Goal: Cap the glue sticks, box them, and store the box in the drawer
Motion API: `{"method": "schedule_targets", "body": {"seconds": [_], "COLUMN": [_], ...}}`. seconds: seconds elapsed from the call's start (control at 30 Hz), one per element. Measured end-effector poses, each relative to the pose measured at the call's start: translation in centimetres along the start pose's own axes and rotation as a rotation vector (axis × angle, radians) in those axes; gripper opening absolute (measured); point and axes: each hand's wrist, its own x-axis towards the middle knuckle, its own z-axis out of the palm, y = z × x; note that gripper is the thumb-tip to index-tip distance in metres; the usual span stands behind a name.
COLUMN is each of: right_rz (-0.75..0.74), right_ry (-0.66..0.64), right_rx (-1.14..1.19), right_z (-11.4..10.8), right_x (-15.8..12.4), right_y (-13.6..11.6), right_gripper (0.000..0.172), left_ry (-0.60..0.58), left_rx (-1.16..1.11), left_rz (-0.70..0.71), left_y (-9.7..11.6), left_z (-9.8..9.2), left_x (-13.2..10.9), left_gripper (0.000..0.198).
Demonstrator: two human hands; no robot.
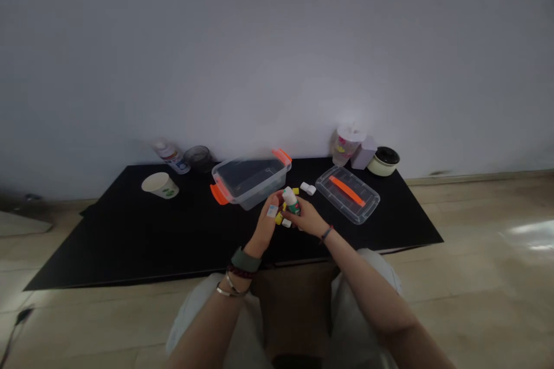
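In the head view, a person sits with two bare hands over the front of a long black desk. The right hand has its fingers curled shut around a small round white and green tube. The tube leans, with its white end up and away from the person. It may be held this way so the white end is easy to see and reach. The left hand is bent like a cup right beside the tube, maybe to steady it, but I cannot tell if its fingers grip anything.

Small yellow blocks show close by the hands; I cannot tell if they are held or lie on the desk. Small white blocks lie just past the right hand.

Behind the hands is a clear plastic box with orange clips. Its top is open because its clear flat lid with an orange handle lies on the desk to the right. The lid lies flat, so it should not tip. A white paper cup with green leaves stands at the left, well out of the way.
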Motion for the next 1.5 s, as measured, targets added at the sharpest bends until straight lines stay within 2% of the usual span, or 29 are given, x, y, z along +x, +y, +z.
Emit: {"method": "schedule_targets", "body": {"seconds": [0.13,0.3,0.4,0.53,0.63,0.73,0.87,0.93,0.97,1.03,1.1,1.17,1.23,1.3,1.37,1.43,1.5], "right_rz": [0.005,0.024,0.07,0.147,0.147,0.213,0.328,0.345,0.337,0.281,0.193,0.127,0.098,0.097,0.094,0.125,0.207], "right_ry": [-0.013,0.057,0.077,0.024,-0.014,-0.113,-0.398,-0.458,-0.442,-0.302,-0.088,0.065,0.096,0.068,0.061,0.042,-0.05], "right_rx": [-0.157,-0.325,-0.406,-0.442,-0.334,-0.084,0.392,0.52,0.512,0.332,-0.002,-0.324,-0.487,-0.488,-0.389,-0.199,0.08], "right_z": [0.3,-0.4,-0.7,-0.9,-0.8,-0.7,-0.6,-0.4,-0.3,0.1,0.4,0.6,0.7,0.8,1.0,1.2,1.4], "right_x": [-0.1,-0.4,-0.4,-0.4,-0.6,-0.9,-1.5,-1.5,-1.5,-1.4,-1.4,-1.5,-1.5,-1.5,-1.5,-1.5,-1.6], "right_y": [0.0,-0.3,-0.8,-1.5,-1.8,-2.0,-2.0,-1.8,-1.7,-1.6,-1.7,-1.8,-1.8,-1.6,-1.3,-1.1,-1.2], "right_gripper": [0.02,0.024,0.032,0.017,0.008,0.008,0.022,0.031,0.032,0.031,0.023,0.014,0.014,0.011,0.009,0.012,0.017], "left_ry": [-0.061,-0.08,-0.07,-0.1,-0.134,-0.166,-0.257,-0.286,-0.288,-0.258,-0.192,-0.134,-0.118,-0.131,-0.145,-0.166,-0.207], "left_rx": [0.043,0.031,0.02,0.018,0.009,-0.017,-0.036,-0.071,-0.092,-0.128,-0.128,-0.073,-0.002,0.044,0.076,0.108,0.106], "left_rz": [0.037,0.037,0.024,0.006,-0.009,-0.019,-0.029,-0.04,-0.046,-0.049,-0.031,0.004,0.035,0.054,0.062,0.059,0.047], "left_y": [0.5,0.6,0.2,-0.4,-0.3,0.7,2.0,2.1,2.0,1.5,0.9,0.6,0.5,0.6,0.9,1.3,1.9], "left_z": [1.1,2.3,2.3,1.8,1.4,1.0,0.5,0.4,0.4,0.6,0.8,1.0,1.1,1.1,1.1,0.9,0.7], "left_x": [-0.1,0.6,1.1,1.2,0.7,-0.1,-0.7,-0.7,-0.7,-0.5,-0.2,0.0,0.1,0.1,0.1,-0.1,-0.2], "left_gripper": [0.056,0.055,0.052,0.052,0.051,0.049,0.049,0.049,0.049,0.048,0.049,0.049,0.046,0.045,0.045,0.044,0.043]}}
